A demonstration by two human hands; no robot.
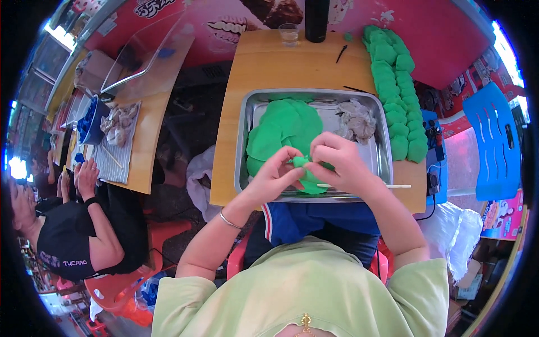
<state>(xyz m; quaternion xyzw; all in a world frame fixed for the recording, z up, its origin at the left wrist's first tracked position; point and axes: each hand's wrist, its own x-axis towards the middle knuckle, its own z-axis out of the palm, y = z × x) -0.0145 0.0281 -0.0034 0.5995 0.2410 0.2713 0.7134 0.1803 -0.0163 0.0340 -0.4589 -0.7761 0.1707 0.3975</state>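
Over the near side of a shallow metal tray [242, 143], both my hands work at one small piece of thin green sheet [301, 162]. My left hand [275, 174] pinches its left side between thumb and fingers. From the right, my right hand [338, 162] grips the same piece, fingertips close to the left ones. Part of the piece is hidden by the fingers. Behind it, a pile of overlapping round green sheets [286, 124] fills the tray's left half. A pale thin stick [397, 186] runs across the near right rim, under my right wrist.
A crumpled greyish wet-looking cloth [357, 121] lies in the tray's right side. Long rows of bunched green pieces [387, 84] line the table's right edge. A clear cup [289, 35] and black bottle [316, 19] stand at the back. Left, another person [78, 236] works at a second table.
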